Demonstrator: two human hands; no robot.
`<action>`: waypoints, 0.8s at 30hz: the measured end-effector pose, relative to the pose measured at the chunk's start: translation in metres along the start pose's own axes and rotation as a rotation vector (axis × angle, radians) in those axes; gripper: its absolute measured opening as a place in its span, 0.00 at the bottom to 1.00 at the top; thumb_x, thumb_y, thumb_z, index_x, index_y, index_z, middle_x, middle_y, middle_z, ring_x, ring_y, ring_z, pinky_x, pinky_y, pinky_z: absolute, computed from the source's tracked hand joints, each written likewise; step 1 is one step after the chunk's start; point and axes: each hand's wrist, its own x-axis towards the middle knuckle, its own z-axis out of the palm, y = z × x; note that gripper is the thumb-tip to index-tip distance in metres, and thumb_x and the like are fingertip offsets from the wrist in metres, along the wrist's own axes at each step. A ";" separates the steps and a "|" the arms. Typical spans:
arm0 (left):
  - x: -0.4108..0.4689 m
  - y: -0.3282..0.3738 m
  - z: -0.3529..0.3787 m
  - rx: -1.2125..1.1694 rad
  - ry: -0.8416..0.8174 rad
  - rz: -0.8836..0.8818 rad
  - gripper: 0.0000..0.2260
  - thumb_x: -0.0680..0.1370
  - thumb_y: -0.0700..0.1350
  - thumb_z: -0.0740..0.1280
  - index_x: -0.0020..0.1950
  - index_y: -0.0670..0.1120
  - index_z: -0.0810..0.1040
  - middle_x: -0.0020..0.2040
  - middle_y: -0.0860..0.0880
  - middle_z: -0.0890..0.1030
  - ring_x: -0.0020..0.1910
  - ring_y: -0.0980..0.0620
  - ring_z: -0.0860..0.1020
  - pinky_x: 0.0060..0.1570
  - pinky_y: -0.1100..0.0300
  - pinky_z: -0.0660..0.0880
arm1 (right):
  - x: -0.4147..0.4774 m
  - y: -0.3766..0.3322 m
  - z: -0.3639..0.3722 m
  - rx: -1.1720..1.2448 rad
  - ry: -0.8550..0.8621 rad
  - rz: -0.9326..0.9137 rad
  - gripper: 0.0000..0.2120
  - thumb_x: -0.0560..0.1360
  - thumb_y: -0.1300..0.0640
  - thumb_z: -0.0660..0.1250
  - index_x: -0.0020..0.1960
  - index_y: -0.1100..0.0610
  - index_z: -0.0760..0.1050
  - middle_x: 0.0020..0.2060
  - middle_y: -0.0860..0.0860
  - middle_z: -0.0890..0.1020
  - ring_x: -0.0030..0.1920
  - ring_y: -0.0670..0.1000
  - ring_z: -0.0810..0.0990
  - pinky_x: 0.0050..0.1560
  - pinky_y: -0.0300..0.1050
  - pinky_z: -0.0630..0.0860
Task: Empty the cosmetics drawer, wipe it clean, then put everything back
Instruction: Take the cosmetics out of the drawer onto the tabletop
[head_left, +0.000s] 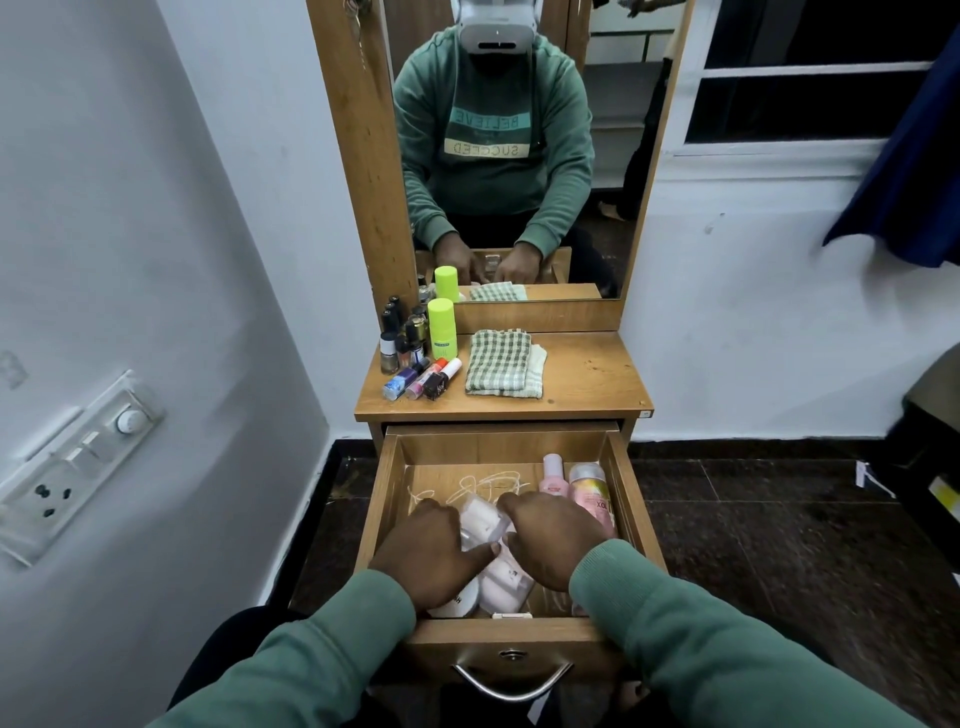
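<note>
One drawer (467, 647) is hanging open under the desk (587, 374), long axis running 12 to 6, handle at 6. Two hands are working inside it. The right hand (556, 540) is curling its grip onto the white pouches (485, 525) at centre. The left hand (431, 556) is lying on them at 9, its grip hidden, so can't tell. Two pink bottles (592, 493) are lying at the drawer's 2. On the desk, one lime bottle (440, 327) is standing, one checked cloth (501, 369) is lying folded, and three small bottles (422, 383) are lying with caps pointing to 1.
</note>
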 end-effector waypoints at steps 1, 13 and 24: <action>0.001 -0.003 0.001 0.017 0.024 -0.027 0.21 0.77 0.67 0.65 0.48 0.49 0.73 0.54 0.45 0.80 0.51 0.48 0.78 0.47 0.56 0.70 | 0.000 0.000 0.000 0.003 0.001 0.002 0.16 0.80 0.58 0.66 0.67 0.54 0.73 0.58 0.55 0.83 0.55 0.57 0.82 0.55 0.53 0.81; 0.010 -0.002 0.002 -0.155 -0.095 -0.233 0.26 0.77 0.67 0.66 0.64 0.49 0.68 0.60 0.47 0.81 0.56 0.46 0.80 0.51 0.53 0.75 | 0.003 0.004 0.002 0.107 0.015 0.025 0.18 0.79 0.56 0.67 0.68 0.51 0.72 0.62 0.53 0.82 0.60 0.57 0.81 0.58 0.55 0.80; 0.018 -0.006 0.002 -0.129 -0.120 -0.227 0.18 0.81 0.60 0.63 0.56 0.46 0.79 0.54 0.46 0.82 0.51 0.47 0.80 0.47 0.55 0.73 | 0.005 0.006 0.002 0.137 0.015 0.049 0.22 0.80 0.53 0.67 0.73 0.51 0.69 0.67 0.53 0.79 0.65 0.58 0.78 0.63 0.54 0.76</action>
